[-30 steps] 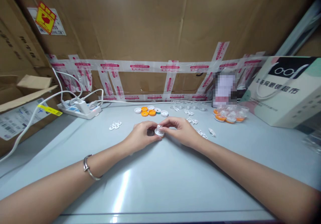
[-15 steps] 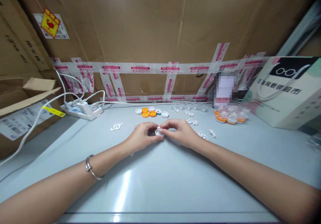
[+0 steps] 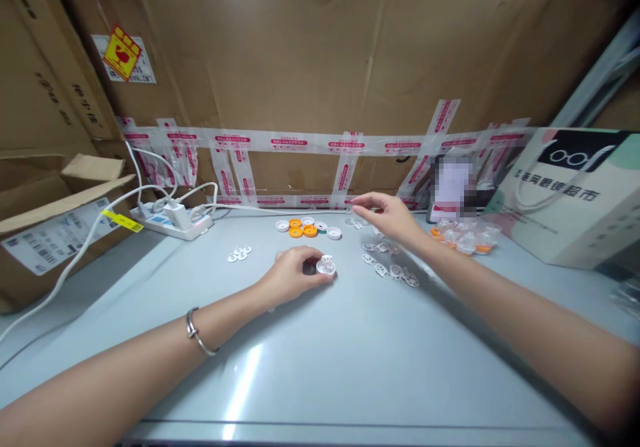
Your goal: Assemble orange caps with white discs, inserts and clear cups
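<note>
My left hand point(image 3: 293, 275) rests on the grey table point(image 3: 320, 360), fingers pinched on a small white round part point(image 3: 326, 265) with a little insert on top. My right hand point(image 3: 387, 215) is stretched out to the back of the table, fingers spread over a row of clear plastic caps point(image 3: 357, 215). It touches or hovers over them; I cannot see anything held. Several small white flat pieces point(image 3: 395, 268) lie just below my right forearm.
A row of orange and white rings point(image 3: 307, 227) lies behind my left hand. More white pieces point(image 3: 239, 255) sit to the left. A power strip point(image 3: 173, 221) with cables, cardboard walls with tape, a pile of orange-and-clear assembled parts point(image 3: 465, 237) and a printed bag point(image 3: 570, 190) surround the table.
My right hand left the white part and reached to the back right toward the clear caps. My left hand stayed on the part. The camera tilted slightly.
</note>
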Demonstrator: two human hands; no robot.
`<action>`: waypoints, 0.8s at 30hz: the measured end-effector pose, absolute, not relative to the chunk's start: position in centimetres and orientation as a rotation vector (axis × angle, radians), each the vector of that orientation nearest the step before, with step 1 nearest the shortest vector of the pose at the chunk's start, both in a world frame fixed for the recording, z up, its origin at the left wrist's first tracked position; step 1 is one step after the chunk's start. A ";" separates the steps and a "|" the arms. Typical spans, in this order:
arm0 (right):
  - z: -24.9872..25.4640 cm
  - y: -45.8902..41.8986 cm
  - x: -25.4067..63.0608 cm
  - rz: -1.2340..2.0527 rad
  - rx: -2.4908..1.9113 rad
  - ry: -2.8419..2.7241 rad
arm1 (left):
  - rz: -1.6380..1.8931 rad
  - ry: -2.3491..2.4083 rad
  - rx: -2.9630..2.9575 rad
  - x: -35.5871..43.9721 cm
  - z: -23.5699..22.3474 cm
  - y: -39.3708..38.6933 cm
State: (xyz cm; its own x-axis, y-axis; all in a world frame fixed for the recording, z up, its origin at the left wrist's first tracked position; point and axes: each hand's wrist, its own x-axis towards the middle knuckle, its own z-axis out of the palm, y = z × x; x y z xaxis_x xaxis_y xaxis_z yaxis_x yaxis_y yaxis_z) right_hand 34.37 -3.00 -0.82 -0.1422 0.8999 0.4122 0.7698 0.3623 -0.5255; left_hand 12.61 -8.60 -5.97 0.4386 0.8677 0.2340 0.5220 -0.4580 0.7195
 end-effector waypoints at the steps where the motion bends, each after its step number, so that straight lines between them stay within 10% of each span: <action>1: -0.5 -1.6 34.9 0.205 -1.495 -1.969 | 0.805 1.169 2.143 12.6 -5.9 -8.7; 13: -1.3 3.7 33.9 0.140 -1.696 -1.969 | 0.785 1.204 2.239 12.6 -5.3 -9.0; 24: -0.6 -8.0 32.0 0.861 -1.054 -2.074 | 0.811 1.119 2.158 12.7 -5.9 -8.9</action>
State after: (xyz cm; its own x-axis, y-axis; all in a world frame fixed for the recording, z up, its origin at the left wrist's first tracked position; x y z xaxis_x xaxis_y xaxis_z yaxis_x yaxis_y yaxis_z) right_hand 32.05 -7.97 -0.64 -0.4667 0.8485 0.2494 0.4225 0.4616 -0.7800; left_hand 12.68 -8.94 -5.90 0.4657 0.8487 0.2505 0.5029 -0.4867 0.7143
